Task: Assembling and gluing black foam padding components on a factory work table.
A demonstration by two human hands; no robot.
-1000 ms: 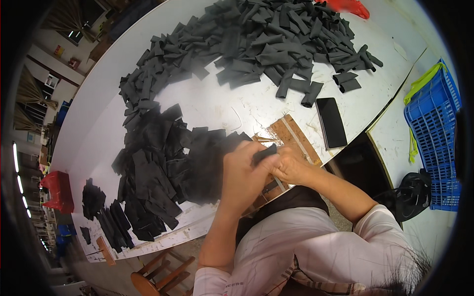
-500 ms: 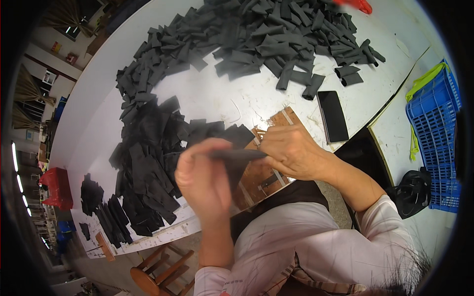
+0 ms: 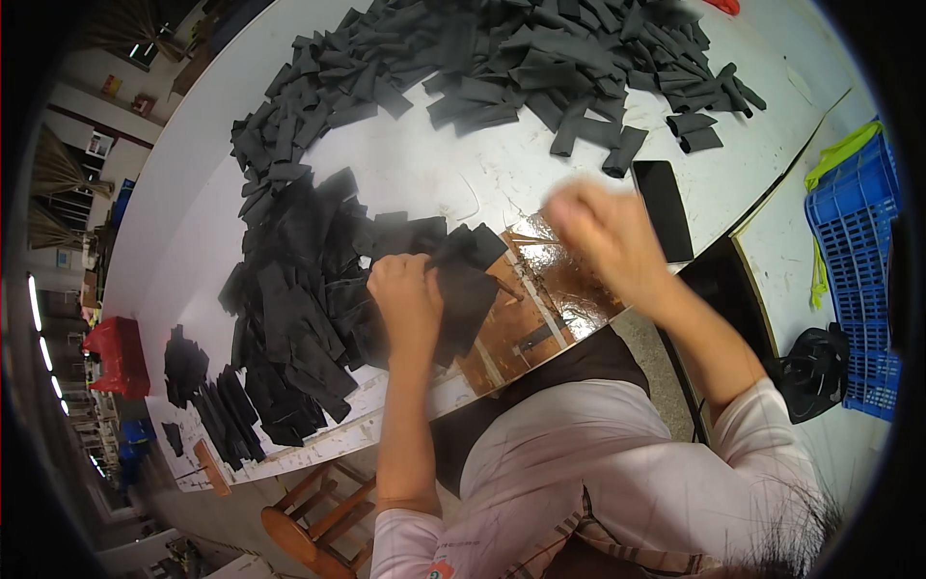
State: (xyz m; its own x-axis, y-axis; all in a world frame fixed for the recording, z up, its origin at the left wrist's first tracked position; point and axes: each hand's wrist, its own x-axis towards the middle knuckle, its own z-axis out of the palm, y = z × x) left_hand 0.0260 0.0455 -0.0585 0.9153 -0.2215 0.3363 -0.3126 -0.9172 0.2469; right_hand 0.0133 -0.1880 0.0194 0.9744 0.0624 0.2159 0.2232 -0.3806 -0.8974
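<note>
Over the near edge of the dark pile, my left hand [image 3: 403, 294] has its fingers closed on a flat black fabric piece [image 3: 465, 307]. That piece spreads to the right of my thumb and hangs partly over a brown wooden board [image 3: 516, 333]. My right hand [image 3: 608, 236] is raised above the far right end of the board, next to a phone [image 3: 664, 207]. Its fingers look curled but are smeared by motion, and I see nothing held in them. Flat black fabric pieces [image 3: 289, 318] lie heaped left of my left hand.
A large heap of rolled or folded dark grey fabric pieces [image 3: 540, 68] covers the far side of the white table [image 3: 424, 174]. At the right stand a blue plastic crate [image 3: 854, 280] and a black bag [image 3: 815, 372]. A wooden stool [image 3: 309, 531] is below the table's near edge.
My hands were together over the board with a dark piece between them. Now they are apart: the left has gone down onto the fabric, the right has moved up and right.
</note>
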